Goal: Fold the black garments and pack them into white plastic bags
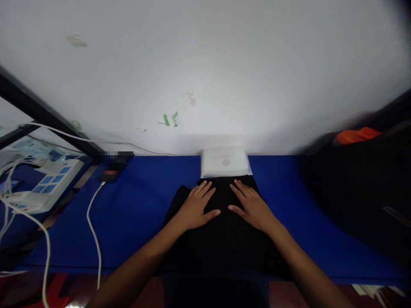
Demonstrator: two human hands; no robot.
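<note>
Black cloth [224, 235] lies lengthwise toward the wall [257, 64], two flat hands on it

The cloth sits on the blue table [128, 222], directly in front of the person. Its long axis seems to run from the table's near edge straight toward the wall, the narrower end pointing away; the near end blends into dark shadow, so where it stops cannot be told.

The left hand [199, 205] and right hand [252, 205] rest palm down on the cloth's far part, apart from each other, fingers spread and clamped on nothing. Fingertips point toward the wall, thumbs inward at each other.

Just beyond the cloth's far edge lies a stack of whitish packets [226, 160], wider across than deep. Farther left are a white cable [87, 210] and a power strip [53, 184]; at the right, a large black object [359, 192] bears an orange piece [358, 135].
</note>
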